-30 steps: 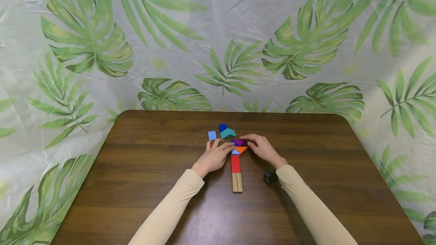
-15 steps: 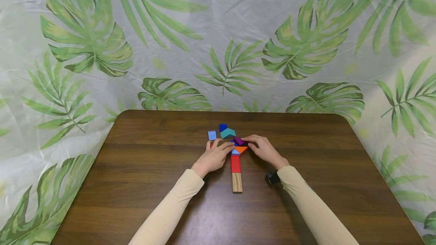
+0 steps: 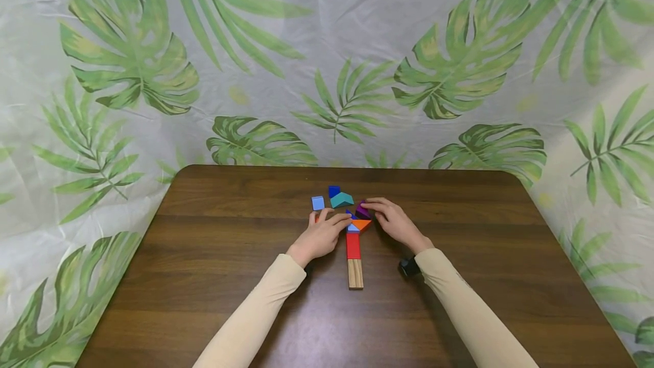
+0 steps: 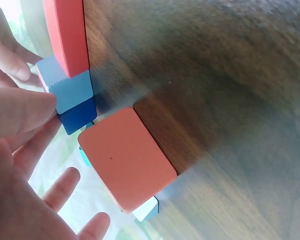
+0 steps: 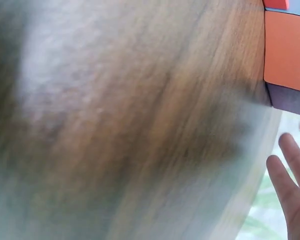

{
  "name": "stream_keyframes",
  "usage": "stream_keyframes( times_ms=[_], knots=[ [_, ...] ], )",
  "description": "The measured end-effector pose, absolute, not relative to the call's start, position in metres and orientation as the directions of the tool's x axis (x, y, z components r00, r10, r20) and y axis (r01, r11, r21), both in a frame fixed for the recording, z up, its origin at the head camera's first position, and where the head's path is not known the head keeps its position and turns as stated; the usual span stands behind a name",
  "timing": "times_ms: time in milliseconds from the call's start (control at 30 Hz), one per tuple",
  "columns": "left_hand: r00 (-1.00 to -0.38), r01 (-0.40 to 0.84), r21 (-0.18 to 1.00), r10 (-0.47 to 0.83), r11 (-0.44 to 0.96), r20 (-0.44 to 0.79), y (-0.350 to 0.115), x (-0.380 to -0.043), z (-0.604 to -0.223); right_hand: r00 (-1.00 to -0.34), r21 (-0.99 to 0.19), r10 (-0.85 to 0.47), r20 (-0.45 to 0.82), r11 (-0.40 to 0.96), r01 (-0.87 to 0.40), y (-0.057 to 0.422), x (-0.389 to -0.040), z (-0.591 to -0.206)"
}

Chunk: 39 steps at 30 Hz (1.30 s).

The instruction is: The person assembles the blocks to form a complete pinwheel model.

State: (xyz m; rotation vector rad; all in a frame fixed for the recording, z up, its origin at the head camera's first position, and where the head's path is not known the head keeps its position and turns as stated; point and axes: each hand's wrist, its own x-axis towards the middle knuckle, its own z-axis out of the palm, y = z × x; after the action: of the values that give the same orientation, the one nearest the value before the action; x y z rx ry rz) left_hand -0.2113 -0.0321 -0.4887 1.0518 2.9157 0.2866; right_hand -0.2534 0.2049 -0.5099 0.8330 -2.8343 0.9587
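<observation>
Adjusting the purple block (image 3: 362,212), beyond the orange triangular block (image 3: 362,224), seemed the step. The right hand (image 3: 394,220) touched it (whether pinching, I could not tell); the left hand (image 3: 318,237), fingers spread, touched the dark-blue block (image 4: 79,117). Careful aligning was probably needed next.

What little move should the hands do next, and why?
Maybe the right hand should nudge the purple block toward the nearer dark blue block. The purple one looks turned at an angle, with a little gap between them, and a right fingertip is at it. The left hand is by the dark blue block, so it could probably steady it.
</observation>
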Motion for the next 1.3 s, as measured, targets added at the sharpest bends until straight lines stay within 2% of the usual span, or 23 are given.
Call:
stream_keyframes(
  times_ms=[300, 667, 933, 1300],
  knots=[
    [-0.773, 0.626, 0.198, 0.634, 0.754, 0.029, -0.032, -0.211, -0.489, -0.841, -0.539, -0.521, 0.148, 0.670, -0.510, 0.202, -0.256, -0.507],
    [-0.774, 0.624, 0.201, 0.633, 0.755, 0.026, -0.032, -0.210, -0.488, -0.858, -0.486, -0.488, 0.161, 0.717, -0.499, 0.203, -0.250, -0.505],
    [-0.774, 0.624, 0.202, 0.633, 0.755, 0.023, -0.033, -0.211, -0.488, -0.880, -0.539, -0.437, 0.187, 0.703, -0.464, 0.204, -0.245, -0.507],
    [-0.770, 0.631, 0.188, 0.637, 0.753, 0.032, -0.033, -0.211, -0.489, -0.852, -0.572, -0.477, 0.215, 0.646, -0.506, 0.200, -0.248, -0.509]
  ],
)
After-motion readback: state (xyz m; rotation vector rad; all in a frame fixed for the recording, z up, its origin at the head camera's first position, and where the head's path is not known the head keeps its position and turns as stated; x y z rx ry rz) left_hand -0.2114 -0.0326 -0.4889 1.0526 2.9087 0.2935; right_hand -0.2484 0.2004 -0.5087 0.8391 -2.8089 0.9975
